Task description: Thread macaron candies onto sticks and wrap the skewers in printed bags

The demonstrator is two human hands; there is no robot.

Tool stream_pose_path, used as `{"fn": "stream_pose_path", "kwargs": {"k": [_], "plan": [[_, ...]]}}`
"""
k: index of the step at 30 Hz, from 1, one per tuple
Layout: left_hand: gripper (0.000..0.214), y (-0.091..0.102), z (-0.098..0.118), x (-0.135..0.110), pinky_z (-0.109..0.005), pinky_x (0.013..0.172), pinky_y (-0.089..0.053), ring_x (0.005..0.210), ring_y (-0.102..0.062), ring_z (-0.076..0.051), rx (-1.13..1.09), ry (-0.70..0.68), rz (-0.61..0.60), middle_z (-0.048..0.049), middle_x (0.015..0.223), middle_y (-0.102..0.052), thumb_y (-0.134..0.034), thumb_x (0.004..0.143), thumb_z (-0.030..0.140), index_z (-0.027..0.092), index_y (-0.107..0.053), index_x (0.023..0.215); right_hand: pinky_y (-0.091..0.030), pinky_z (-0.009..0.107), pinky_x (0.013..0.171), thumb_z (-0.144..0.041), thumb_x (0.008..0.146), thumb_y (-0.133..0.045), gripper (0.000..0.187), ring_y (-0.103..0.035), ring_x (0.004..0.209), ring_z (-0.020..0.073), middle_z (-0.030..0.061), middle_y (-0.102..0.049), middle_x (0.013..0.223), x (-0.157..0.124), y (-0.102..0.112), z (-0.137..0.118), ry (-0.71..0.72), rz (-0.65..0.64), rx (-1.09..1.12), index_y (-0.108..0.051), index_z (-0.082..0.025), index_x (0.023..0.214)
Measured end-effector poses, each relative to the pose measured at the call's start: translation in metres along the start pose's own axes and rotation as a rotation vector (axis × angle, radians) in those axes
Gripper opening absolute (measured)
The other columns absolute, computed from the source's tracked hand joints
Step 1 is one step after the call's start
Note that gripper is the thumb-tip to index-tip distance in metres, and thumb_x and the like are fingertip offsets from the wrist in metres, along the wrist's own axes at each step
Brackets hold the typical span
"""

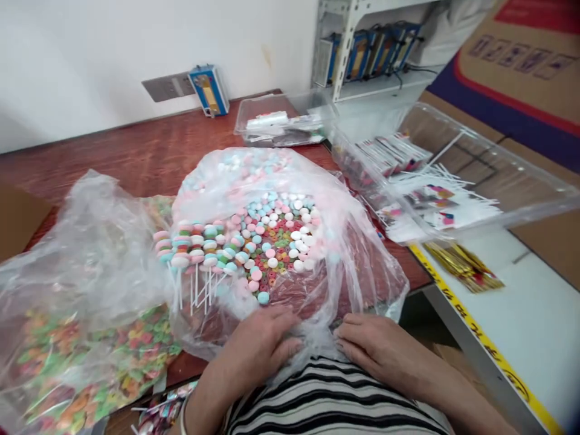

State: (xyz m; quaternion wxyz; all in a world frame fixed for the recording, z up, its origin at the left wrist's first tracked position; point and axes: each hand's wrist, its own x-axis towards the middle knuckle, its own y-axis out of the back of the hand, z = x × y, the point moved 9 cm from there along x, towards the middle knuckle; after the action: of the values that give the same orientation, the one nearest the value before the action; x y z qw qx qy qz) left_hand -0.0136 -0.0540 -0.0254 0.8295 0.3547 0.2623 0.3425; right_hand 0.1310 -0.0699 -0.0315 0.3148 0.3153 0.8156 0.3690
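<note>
A large clear plastic bag [362, 266] lies open on the wooden table [136, 151], holding pastel disc candies [276, 235] and small coloured ring candies. Several finished candy lollipops [194, 248] on white sticks lie in a row at its left side. My left hand [260, 344] rests on the bag's near edge, fingers bent over the plastic. My right hand [369, 344] lies beside it on the same edge, fingers pressed together and curled onto the plastic. Both hands sit just above my striped shirt.
A second clear bag [81, 338] of coloured ring candies sits at the left. A clear tray [453, 181] with white sticks and printed wrappers stands at the right, another clear box [281, 121] behind. Gold twist ties [462, 266] lie on a white surface. A shelf stands at the back.
</note>
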Motion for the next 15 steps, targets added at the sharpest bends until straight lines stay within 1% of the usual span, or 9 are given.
{"fn": "stream_pose_path", "kwargs": {"k": [1, 3, 5, 7, 9, 11, 13, 14, 15], "plan": [[0.02, -0.015, -0.004, -0.006, -0.03, 0.082, -0.047, 0.09, -0.062, -0.019, -0.007, 0.029, -0.084, -0.0039, 0.094, -0.068, -0.05, 0.094, 0.028, 0.022, -0.068, 0.1, -0.042, 0.024, 0.065, -0.021, 0.097, -0.049, 0.025, -0.062, 0.073, 0.0151, -0.0003, -0.065, 0.079, -0.006, 0.0, 0.003, -0.023, 0.001, 0.025, -0.064, -0.021, 0.076], [0.021, -0.03, -0.014, -0.018, -0.03, 0.079, -0.046, 0.086, -0.06, -0.019, -0.013, 0.09, -0.143, -0.0038, 0.089, -0.066, -0.048, 0.095, 0.025, 0.021, -0.068, 0.092, -0.043, 0.024, 0.065, -0.021, 0.097, -0.05, 0.026, -0.061, 0.073, 0.015, -0.0005, -0.065, 0.078, -0.016, -0.002, 0.005, -0.049, -0.001, 0.081, -0.063, -0.021, 0.075], [0.02, -0.031, -0.021, -0.027, -0.028, 0.076, -0.044, 0.085, -0.059, -0.018, -0.031, 0.118, -0.128, -0.0037, 0.088, -0.065, -0.047, 0.095, 0.022, 0.02, -0.066, 0.088, -0.043, 0.024, 0.064, -0.02, 0.096, -0.05, 0.025, -0.061, 0.073, 0.0151, -0.0005, -0.066, 0.077, -0.02, -0.004, 0.003, -0.053, 0.01, 0.124, -0.063, -0.022, 0.074], [0.019, -0.022, -0.023, -0.029, -0.027, 0.073, -0.043, 0.082, -0.058, -0.017, -0.052, 0.119, -0.051, -0.003, 0.086, -0.063, -0.046, 0.094, 0.021, 0.019, -0.063, 0.086, -0.043, 0.025, 0.063, -0.02, 0.096, -0.049, 0.025, -0.061, 0.071, 0.0153, -0.0007, -0.066, 0.076, -0.017, -0.004, 0.0, -0.064, 0.053, 0.123, -0.063, -0.022, 0.075], [0.018, 0.0, -0.026, -0.026, -0.027, 0.072, -0.043, 0.08, -0.058, -0.016, -0.058, 0.136, 0.131, -0.0025, 0.084, -0.061, -0.045, 0.094, 0.019, 0.019, -0.062, 0.088, -0.045, 0.027, 0.065, -0.022, 0.098, -0.045, 0.025, -0.061, 0.072, 0.0163, 0.0004, -0.066, 0.079, -0.007, 0.005, -0.004, -0.081, 0.157, 0.094, -0.064, -0.022, 0.081], [0.017, 0.029, -0.03, -0.022, -0.027, 0.073, -0.044, 0.08, -0.058, -0.016, -0.047, 0.178, 0.41, -0.0026, 0.086, -0.06, -0.044, 0.094, 0.018, 0.019, -0.062, 0.093, -0.049, 0.03, 0.073, -0.024, 0.099, -0.042, 0.023, -0.063, 0.082, 0.0184, 0.0036, -0.067, 0.089, 0.005, 0.022, -0.013, -0.063, 0.341, 0.06, -0.065, -0.022, 0.099], [0.015, 0.054, -0.032, -0.019, -0.028, 0.075, -0.045, 0.082, -0.058, -0.016, -0.026, 0.196, 0.69, -0.003, 0.088, -0.061, -0.047, 0.093, 0.018, 0.019, -0.061, 0.099, -0.05, 0.036, 0.086, -0.028, 0.098, -0.045, 0.029, -0.062, 0.099, 0.0221, 0.0094, -0.067, 0.107, 0.018, 0.04, -0.028, 0.029, 0.55, 0.001, -0.059, -0.02, 0.122], [0.014, 0.06, -0.033, -0.015, -0.028, 0.076, -0.046, 0.084, -0.059, -0.017, -0.016, 0.186, 0.789, -0.0034, 0.09, -0.062, -0.05, 0.092, 0.018, 0.019, -0.061, 0.101, -0.049, 0.04, 0.093, -0.029, 0.097, -0.047, 0.036, -0.059, 0.108, 0.0243, 0.0121, -0.064, 0.116, 0.025, 0.044, -0.036, 0.098, 0.629, -0.043, -0.054, -0.018, 0.131], [0.016, 0.061, -0.035, -0.008, -0.028, 0.077, -0.047, 0.087, -0.06, -0.017, -0.008, 0.169, 0.836, -0.004, 0.092, -0.062, -0.052, 0.09, 0.017, 0.019, -0.06, 0.104, -0.046, 0.043, 0.098, -0.029, 0.096, -0.05, 0.041, -0.056, 0.115, 0.0265, 0.0143, -0.062, 0.123, 0.033, 0.043, -0.042, 0.168, 0.684, -0.098, -0.051, -0.017, 0.135]]}}
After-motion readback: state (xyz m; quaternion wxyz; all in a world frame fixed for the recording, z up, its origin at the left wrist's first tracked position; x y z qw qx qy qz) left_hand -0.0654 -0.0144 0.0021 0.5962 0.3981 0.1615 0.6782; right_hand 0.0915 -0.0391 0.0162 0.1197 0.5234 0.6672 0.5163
